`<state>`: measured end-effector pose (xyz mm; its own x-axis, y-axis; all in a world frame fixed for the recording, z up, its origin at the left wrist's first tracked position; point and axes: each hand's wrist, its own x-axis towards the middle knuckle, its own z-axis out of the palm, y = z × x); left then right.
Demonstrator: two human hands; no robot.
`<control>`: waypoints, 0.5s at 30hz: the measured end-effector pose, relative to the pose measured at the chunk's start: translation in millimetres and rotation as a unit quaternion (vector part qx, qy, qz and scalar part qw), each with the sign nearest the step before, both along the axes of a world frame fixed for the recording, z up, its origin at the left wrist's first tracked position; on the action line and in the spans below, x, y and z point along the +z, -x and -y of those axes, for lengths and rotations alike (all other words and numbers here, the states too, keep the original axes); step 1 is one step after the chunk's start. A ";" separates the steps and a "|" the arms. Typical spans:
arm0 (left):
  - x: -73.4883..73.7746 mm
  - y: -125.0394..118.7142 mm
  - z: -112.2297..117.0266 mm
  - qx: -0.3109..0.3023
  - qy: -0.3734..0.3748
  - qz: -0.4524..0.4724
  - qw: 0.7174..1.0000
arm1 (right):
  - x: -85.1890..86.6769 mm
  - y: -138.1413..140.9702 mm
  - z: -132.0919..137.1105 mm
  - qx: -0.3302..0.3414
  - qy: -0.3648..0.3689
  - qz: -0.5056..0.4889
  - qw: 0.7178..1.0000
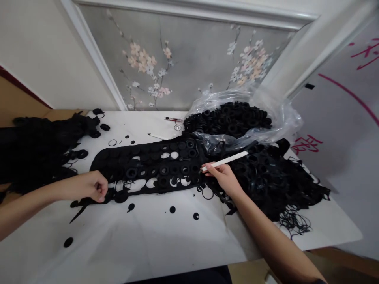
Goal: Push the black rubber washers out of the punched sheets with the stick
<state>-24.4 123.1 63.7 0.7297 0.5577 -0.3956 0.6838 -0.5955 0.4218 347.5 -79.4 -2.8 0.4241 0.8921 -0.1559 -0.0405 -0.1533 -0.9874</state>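
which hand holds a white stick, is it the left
No, the right hand holds the white stick, while the left hand is at the left end of the black sheet.

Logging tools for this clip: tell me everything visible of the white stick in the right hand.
The white stick is slim, straight and pencil-like; its material is unclear. It slants, gripped near its lower end by the right hand, over the right end of the perforated black sheet. Whether its tip touches the sheet cannot be told.
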 end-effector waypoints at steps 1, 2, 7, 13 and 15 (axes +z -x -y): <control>4.0 -2.5 -1.4 -0.008 0.048 -0.034 0.998 | 0.1 0.3 0.6 0.005 -0.001 0.008 1.000; 9.3 -5.4 -2.3 -0.015 0.095 -0.069 0.993 | 0.1 0.5 1.2 0.009 -0.002 0.018 1.000; 38.6 -35.8 20.4 -0.069 -0.016 -0.123 0.990 | -1.0 0.6 3.1 0.018 -0.002 0.048 0.999; 25.8 -127.2 52.4 -0.181 -0.219 0.086 0.955 | -2.4 -0.4 2.8 0.028 0.001 0.035 0.999; 10.6 -153.8 42.9 -0.206 -0.220 0.081 0.950 | -2.3 -0.9 3.8 0.039 0.002 0.046 0.998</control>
